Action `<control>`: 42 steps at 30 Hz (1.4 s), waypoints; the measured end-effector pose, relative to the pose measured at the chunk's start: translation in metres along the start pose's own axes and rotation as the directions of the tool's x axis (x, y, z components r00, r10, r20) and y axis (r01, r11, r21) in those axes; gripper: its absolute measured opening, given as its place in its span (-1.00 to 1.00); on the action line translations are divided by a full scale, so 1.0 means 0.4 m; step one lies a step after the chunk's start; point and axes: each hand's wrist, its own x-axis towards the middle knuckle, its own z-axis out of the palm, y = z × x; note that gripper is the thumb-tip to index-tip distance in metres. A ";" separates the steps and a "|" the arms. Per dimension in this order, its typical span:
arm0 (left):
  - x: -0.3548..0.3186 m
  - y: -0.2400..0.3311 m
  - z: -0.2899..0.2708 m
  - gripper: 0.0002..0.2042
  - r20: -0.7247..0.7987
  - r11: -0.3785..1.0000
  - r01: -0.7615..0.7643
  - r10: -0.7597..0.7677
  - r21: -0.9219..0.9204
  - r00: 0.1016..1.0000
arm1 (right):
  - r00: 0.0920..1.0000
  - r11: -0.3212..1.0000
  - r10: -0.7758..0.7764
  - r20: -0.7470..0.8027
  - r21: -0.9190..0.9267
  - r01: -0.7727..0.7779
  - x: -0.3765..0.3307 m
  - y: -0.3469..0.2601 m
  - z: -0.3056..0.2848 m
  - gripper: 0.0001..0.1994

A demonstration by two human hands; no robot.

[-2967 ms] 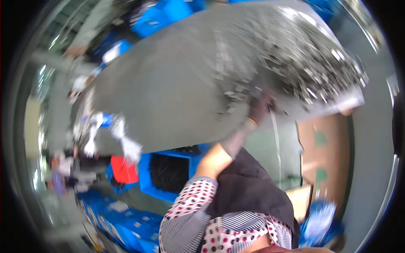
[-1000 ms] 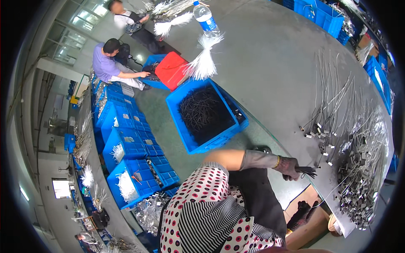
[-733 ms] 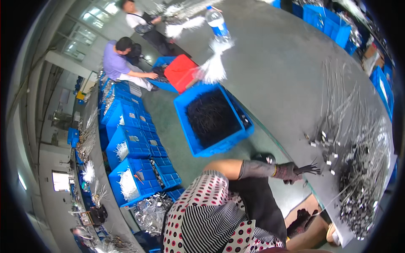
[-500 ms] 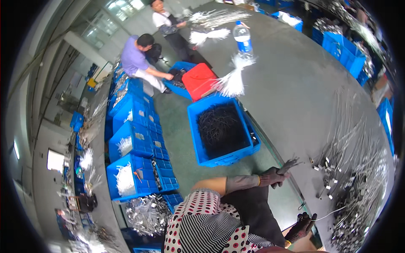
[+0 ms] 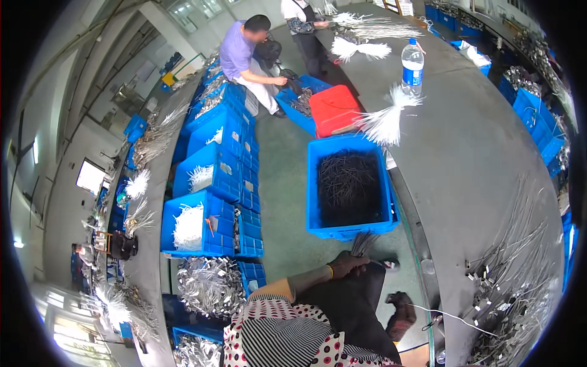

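My left hand [image 5: 347, 265], in a dark glove, is shut on a small bundle of thin dark rods [image 5: 364, 243]. It holds them just in front of the near rim of a blue bin [image 5: 348, 231] on the floor. The bin is filled with a heap of the same dark rods [image 5: 350, 186]. A dark gloved shape low at the right, by the table's edge, looks like my right hand [image 5: 400, 311]; its grip is unclear. My dark apron hangs between the two hands.
A long grey table [image 5: 477, 159] curves along the right, carrying silvery wire parts [image 5: 513, 275], white bundles [image 5: 385, 122] and a water bottle [image 5: 413, 61]. A red crate [image 5: 334, 110] lies beyond the bin. Stacked blue crates [image 5: 202, 220] line the left. A crouching person in purple [image 5: 241, 55] works farther off.
The view swung from the table down toward the floor bin. My left hand left the table's edge with the rods and came in front of the blue bin.
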 end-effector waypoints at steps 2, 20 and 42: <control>0.022 0.000 -0.003 -0.61 0.006 1.000 -0.006 0.006 -0.021 1.000 | 0.994 0.998 -0.008 0.106 0.066 0.000 -0.025 0.062 0.034 -0.80; 0.227 0.063 -0.178 -0.69 -0.047 0.948 -0.192 0.186 -0.253 0.981 | 0.993 0.978 0.113 -0.015 0.177 -0.109 0.286 -0.029 0.139 -0.69; -0.324 0.569 -0.639 -0.64 -0.659 0.161 -0.952 0.691 -0.260 0.297 | 0.996 0.980 -0.092 -0.014 -0.177 0.088 0.555 0.198 -0.080 -0.72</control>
